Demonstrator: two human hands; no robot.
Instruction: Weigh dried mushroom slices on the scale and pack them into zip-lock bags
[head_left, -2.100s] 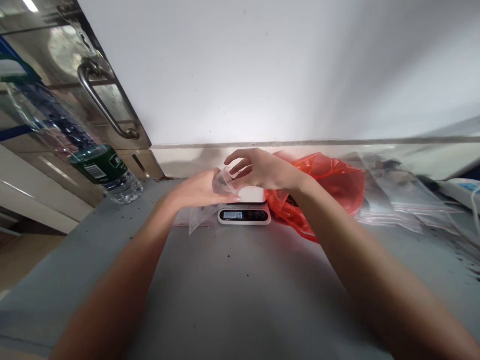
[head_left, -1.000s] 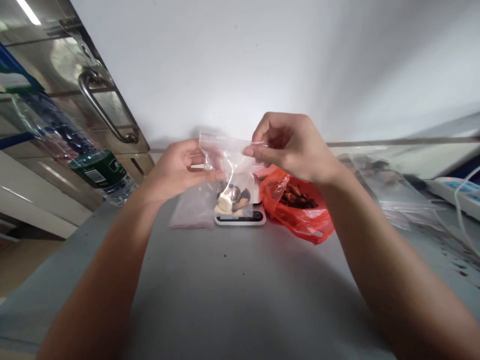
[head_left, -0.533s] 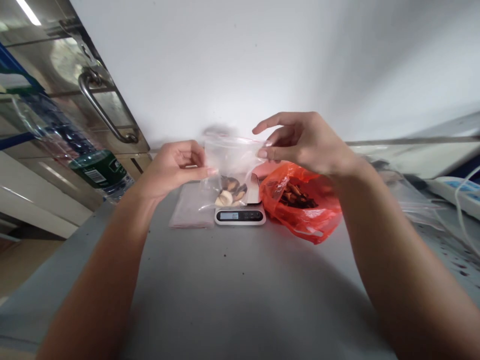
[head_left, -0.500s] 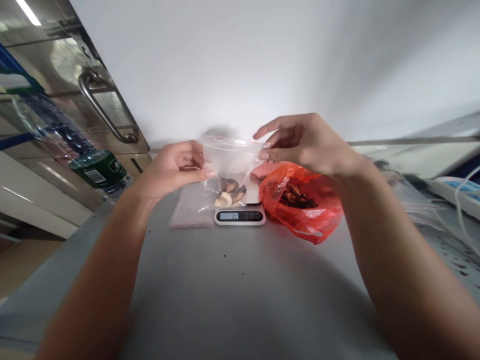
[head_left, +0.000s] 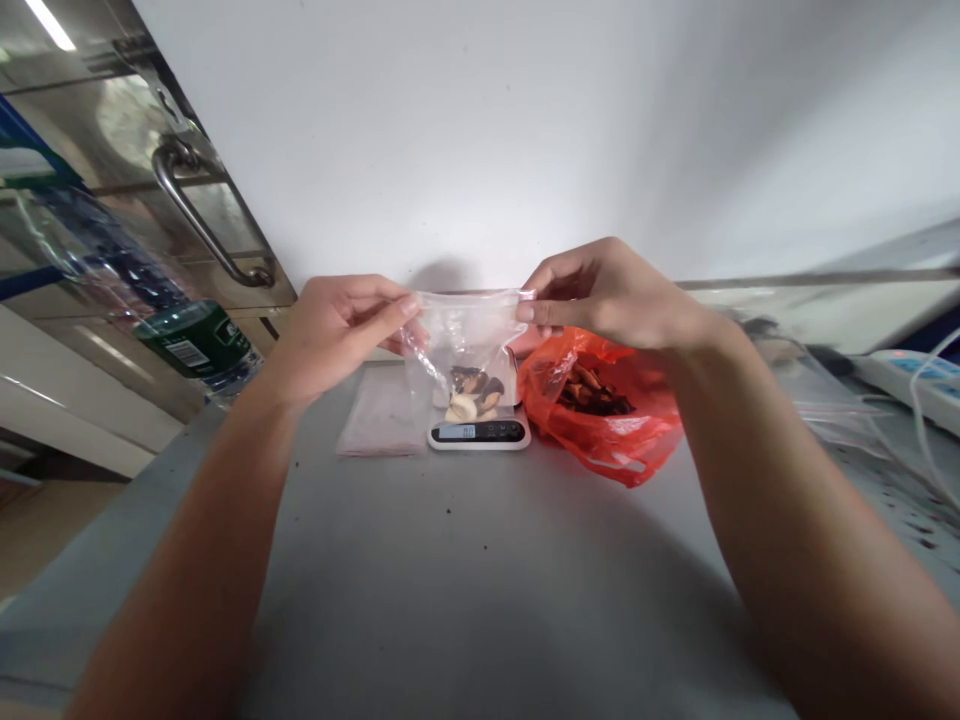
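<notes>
The left hand [head_left: 337, 335] grips one top corner of a clear zip-lock bag [head_left: 469, 342], near a stack of flat plastic bags [head_left: 381, 412]. The zip-lock bag hangs at the digital scale [head_left: 495, 434] — whether it touches the platform is hard to tell — with dried slices [head_left: 474, 398] in its bottom. The right hand [head_left: 611, 298] pinches the opposite top corner, near the red plastic bag [head_left: 622, 455] of dark dried pieces [head_left: 596, 392]. Should either pinch slip, slices could spill

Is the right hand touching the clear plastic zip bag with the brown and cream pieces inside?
Touching. The head view shows the right hand pinching the upper right corner of the clear plastic zip bag, with no gap between them.
</notes>
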